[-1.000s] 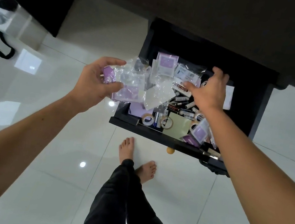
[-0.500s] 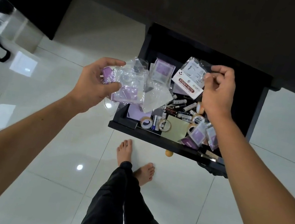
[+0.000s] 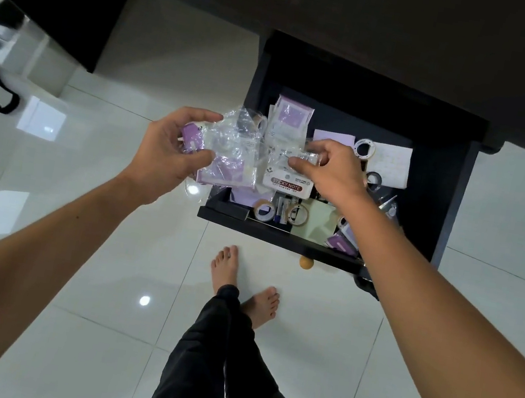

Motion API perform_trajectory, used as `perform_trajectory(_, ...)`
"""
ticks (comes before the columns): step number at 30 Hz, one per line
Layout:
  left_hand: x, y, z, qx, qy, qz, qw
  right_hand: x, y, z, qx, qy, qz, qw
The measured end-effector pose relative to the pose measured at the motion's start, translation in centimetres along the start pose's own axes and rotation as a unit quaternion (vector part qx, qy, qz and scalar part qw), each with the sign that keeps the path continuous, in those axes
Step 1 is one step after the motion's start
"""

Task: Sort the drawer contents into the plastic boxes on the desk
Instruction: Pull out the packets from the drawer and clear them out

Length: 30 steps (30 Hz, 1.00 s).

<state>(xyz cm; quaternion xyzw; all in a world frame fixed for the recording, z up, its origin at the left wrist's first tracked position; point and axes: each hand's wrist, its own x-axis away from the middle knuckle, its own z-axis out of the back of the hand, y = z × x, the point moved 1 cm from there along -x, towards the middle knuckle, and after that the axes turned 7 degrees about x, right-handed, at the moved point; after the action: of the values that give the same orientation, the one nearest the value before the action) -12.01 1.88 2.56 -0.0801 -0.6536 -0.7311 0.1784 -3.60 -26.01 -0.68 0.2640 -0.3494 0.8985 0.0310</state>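
Head view, looking down past both forearms: the left hand (image 3: 172, 145) is closed around a bunch of clear plastic packets with purple contents (image 3: 226, 158), thumb on the near face and fingers curled over the far edge, held at the left front corner of the open black drawer (image 3: 433, 206) and partly out over the floor. The right hand (image 3: 331, 172) pinches the top edge of a clear packet labelled STICKY NOTE (image 3: 286, 180) between thumb and fingertips; this packet hangs over the drawer's left half, just beside the left hand's bunch, and whether the two touch cannot be told. Drawer contents: another purple-and-white packet (image 3: 290, 120) toward the back, a pale lilac card (image 3: 333, 138), a white sheet (image 3: 390, 164) at the right, a white tape ring (image 3: 364, 147) and a dark ring (image 3: 372, 179) beside it, two tape rolls (image 3: 264, 210) along the front wall with small batteries (image 3: 282, 207) between them, a pale green note pad (image 3: 319, 224), and a purple packet (image 3: 340, 245) at the front right under the right forearm. The drawer's rear portion is bare and dark beneath the dark desk top (image 3: 354, 12). The drawer front (image 3: 266, 232) carries a round wooden knob (image 3: 306, 262). Glossy white floor tile (image 3: 93, 327) lies open to the left and in front; two bare feet stand just before the drawer.
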Motion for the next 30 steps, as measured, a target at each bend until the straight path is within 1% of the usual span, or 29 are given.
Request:
perform_trajectory(2, 0.2, 0.0, 0.0, -0.001, -0.001, -0.004, 1.000, 0.2, -0.2, -0.3, -0.012, 0.007, -0.004, 1.000)
perform_trajectory(6, 0.7, 0.1, -0.1, -0.002, -0.002, -0.009, 1.000, 0.8, -0.6, -0.3, -0.025, -0.011, 0.010, 1.000)
perform_trajectory(8, 0.7, 0.1, -0.1, -0.003, 0.000, -0.007, 1.000, 1.1, -0.5, 0.0, -0.033, -0.006, 0.011, 0.999)
perform_trajectory(11, 0.8, 0.2, -0.1, -0.002, 0.001, -0.007, 1.000, 1.2, 0.2, 0.8, -0.067, 0.014, -0.011, 0.998)
perform_trajectory(17, 1.0, 0.0, -0.2, -0.008, 0.004, -0.009, 1.000, 1.5, 1.1, 2.9, -0.165, -0.005, -0.042, 0.985)
perform_trajectory(22, 1.0, 0.3, -0.6, -0.017, -0.001, -0.012, 1.000, 2.4, 1.6, 4.7, -0.212, 0.007, -0.051, 0.976)
perform_trajectory(27, 0.3, 1.3, -2.1, 0.002, -0.017, -0.017, 1.000, 4.0, 1.7, 6.9, -0.264, -0.015, -0.030, 0.964)
perform_trajectory(30, -0.3, 1.9, -3.6, 0.003, -0.007, -0.007, 1.000, 4.8, 1.7, 8.0, -0.309, -0.039, -0.006, 0.950)
